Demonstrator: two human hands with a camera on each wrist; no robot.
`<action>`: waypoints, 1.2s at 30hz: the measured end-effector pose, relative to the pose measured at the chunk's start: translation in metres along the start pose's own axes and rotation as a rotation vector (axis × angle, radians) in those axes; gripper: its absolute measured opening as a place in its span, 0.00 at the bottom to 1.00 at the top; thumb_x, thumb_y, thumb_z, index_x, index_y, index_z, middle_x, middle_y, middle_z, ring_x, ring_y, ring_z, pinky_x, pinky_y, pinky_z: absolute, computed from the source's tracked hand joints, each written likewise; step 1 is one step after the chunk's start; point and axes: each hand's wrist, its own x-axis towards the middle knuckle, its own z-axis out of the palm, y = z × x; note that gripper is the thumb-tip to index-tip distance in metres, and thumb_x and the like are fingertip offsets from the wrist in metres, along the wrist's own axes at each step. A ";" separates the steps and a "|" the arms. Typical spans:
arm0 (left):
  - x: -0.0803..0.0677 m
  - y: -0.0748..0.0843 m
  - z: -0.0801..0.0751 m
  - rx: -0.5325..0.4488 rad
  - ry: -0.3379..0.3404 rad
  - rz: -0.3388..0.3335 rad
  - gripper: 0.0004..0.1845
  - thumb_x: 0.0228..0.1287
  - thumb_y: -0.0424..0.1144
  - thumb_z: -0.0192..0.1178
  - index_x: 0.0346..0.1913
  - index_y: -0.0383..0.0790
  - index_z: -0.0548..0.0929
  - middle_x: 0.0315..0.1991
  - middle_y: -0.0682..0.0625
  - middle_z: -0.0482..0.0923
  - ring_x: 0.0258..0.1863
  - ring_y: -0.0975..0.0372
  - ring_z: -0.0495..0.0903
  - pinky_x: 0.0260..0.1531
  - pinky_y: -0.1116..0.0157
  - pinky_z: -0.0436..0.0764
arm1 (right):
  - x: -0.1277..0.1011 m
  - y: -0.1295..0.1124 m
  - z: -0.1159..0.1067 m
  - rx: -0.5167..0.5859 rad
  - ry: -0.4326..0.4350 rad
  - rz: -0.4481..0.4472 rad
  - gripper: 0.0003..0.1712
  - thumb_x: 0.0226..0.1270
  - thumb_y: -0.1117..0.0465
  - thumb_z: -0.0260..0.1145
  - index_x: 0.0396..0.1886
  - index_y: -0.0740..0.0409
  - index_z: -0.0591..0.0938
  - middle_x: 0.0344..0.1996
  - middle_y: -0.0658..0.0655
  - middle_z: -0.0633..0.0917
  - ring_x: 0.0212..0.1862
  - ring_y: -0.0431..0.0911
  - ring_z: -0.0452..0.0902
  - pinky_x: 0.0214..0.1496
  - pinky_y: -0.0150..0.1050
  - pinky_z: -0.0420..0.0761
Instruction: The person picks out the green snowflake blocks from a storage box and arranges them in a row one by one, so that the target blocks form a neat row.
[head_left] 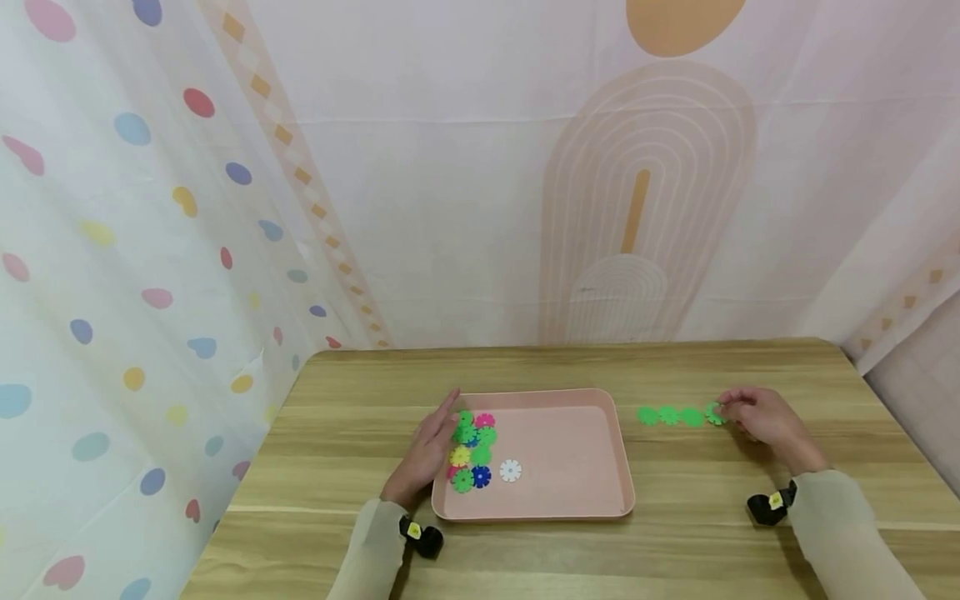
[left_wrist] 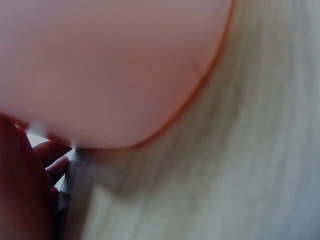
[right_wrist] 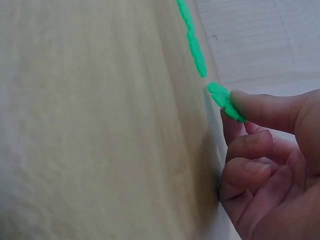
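My right hand [head_left: 765, 417] pinches a green notched disc [right_wrist: 225, 101] between thumb and fingers. The disc is at the right end of a row of green notched discs [head_left: 669, 415] lying on the table; in the right wrist view a small gap shows between it and the row. My left hand [head_left: 427, 454] lies along the left rim of a pink tray [head_left: 555, 504], fingers fairly straight. Inside the tray, near that hand, is a cluster of green, pink, blue and yellow discs [head_left: 482, 454]. A white disc [head_left: 511, 471] lies a little apart from them.
The wood-grain table [head_left: 540, 558] ends at the back against a patterned curtain [head_left: 465, 208]. Another curtain with coloured spots [head_left: 132, 129] hangs at the left. Each wrist wears a small black camera [head_left: 767, 508].
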 end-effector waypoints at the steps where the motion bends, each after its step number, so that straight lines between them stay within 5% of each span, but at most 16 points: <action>1: 0.000 0.001 0.000 -0.002 0.000 -0.002 0.29 0.80 0.56 0.36 0.79 0.62 0.50 0.80 0.56 0.45 0.79 0.49 0.40 0.72 0.36 0.37 | 0.000 0.000 0.000 0.004 0.000 0.006 0.19 0.76 0.60 0.55 0.54 0.72 0.75 0.31 0.51 0.78 0.28 0.42 0.67 0.27 0.36 0.73; 8: -0.002 0.002 0.000 -0.003 0.006 -0.015 0.28 0.80 0.55 0.37 0.79 0.64 0.51 0.80 0.56 0.46 0.79 0.49 0.39 0.71 0.35 0.36 | 0.002 0.002 0.000 0.026 0.022 0.017 0.17 0.73 0.61 0.58 0.51 0.72 0.77 0.36 0.50 0.80 0.29 0.41 0.67 0.28 0.35 0.72; 16: -0.002 0.003 0.000 -0.006 0.004 -0.019 0.29 0.79 0.57 0.37 0.79 0.62 0.51 0.80 0.57 0.46 0.79 0.49 0.39 0.71 0.35 0.36 | 0.003 0.005 0.005 -0.072 0.100 -0.020 0.14 0.69 0.62 0.62 0.44 0.72 0.81 0.47 0.69 0.81 0.46 0.51 0.73 0.42 0.38 0.70; 36: -0.002 0.002 0.001 0.013 0.020 -0.020 0.29 0.80 0.55 0.37 0.79 0.62 0.51 0.80 0.54 0.47 0.78 0.47 0.40 0.70 0.33 0.37 | 0.001 0.005 0.007 -0.082 0.113 -0.013 0.15 0.66 0.60 0.67 0.43 0.68 0.79 0.33 0.54 0.81 0.36 0.45 0.71 0.36 0.35 0.71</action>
